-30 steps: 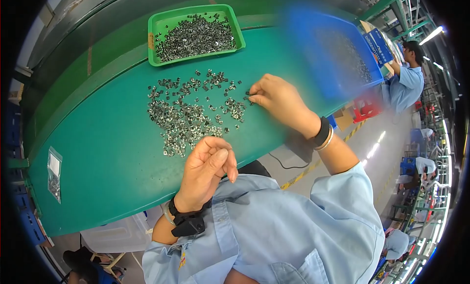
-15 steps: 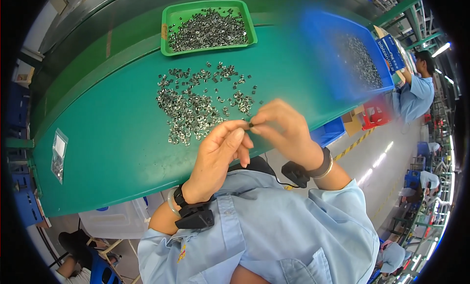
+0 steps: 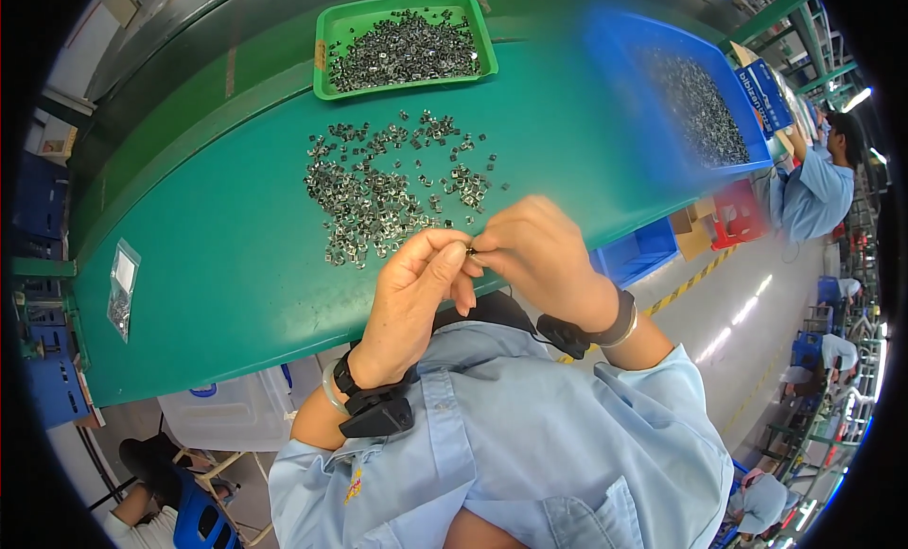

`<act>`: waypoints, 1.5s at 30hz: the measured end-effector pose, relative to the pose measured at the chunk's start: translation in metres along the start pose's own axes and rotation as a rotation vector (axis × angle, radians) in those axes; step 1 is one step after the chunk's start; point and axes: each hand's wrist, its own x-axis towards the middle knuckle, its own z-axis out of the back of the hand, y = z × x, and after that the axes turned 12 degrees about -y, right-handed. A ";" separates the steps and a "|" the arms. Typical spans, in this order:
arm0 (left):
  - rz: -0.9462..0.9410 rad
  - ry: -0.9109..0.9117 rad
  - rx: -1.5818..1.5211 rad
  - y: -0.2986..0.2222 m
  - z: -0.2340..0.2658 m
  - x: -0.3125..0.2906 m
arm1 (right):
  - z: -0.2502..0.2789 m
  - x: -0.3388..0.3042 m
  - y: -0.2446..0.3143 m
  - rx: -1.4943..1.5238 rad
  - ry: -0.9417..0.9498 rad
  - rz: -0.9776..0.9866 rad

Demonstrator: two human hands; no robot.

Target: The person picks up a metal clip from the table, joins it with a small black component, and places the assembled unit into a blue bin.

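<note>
My two hands meet at the fingertips above the near edge of the green table. A small dark part (image 3: pixel 471 251) sits between the thumb and forefinger of my right hand (image 3: pixel 544 256), which is closed on it. My left hand (image 3: pixel 411 289) has its thumb against its forefinger, the tips touching right beside that part. Whatever lies inside the left pinch is hidden by the fingers. Just beyond my hands spreads a loose pile of small black and silver metal parts (image 3: pixel 374 209). Some of them lie scattered toward the right of the pile.
Behind the pile stands a green tray (image 3: pixel 326 81) of similar parts. A blue bin (image 3: pixel 653 161) with many small parts is at the right, blurred. A clear bag (image 3: pixel 123 289) lies on the green table (image 3: pixel 218 237) at left. A co-worker (image 3: pixel 818 190) stands beyond the bin.
My right hand has shifted slightly left and down, bringing the small dark part closer to my left thumb. The view has tilted a little; pile and tray look the same.
</note>
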 end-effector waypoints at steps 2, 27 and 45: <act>0.001 -0.022 -0.001 -0.002 -0.002 -0.001 | 0.001 0.000 0.002 -0.037 -0.007 0.037; -0.006 0.199 -0.197 0.011 0.007 0.005 | 0.002 -0.013 0.011 0.317 0.001 -0.288; 0.130 0.233 -0.384 0.015 0.001 -0.001 | -0.001 -0.018 0.012 0.335 -0.064 -0.227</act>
